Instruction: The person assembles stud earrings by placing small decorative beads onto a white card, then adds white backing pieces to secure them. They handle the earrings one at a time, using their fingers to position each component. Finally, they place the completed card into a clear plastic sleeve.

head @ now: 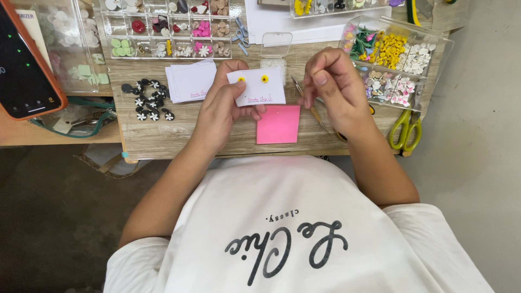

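White earring card [258, 87] with two yellow flower studs [265, 79] is pinched in the left hand [222, 103]; right hand [332, 87] hovers just right, fingertips bunched together over thin tweezers [309, 106].

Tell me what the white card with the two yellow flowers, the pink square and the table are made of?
The white card, held in the left hand, looks like thin matte cardstock: flat, crisp edges. Its yellow flower studs are too small to tell; maybe clay or plastic. The pink square looks like matte paper or a thin pad. The table shows pale wood grain, possibly a printed laminate.
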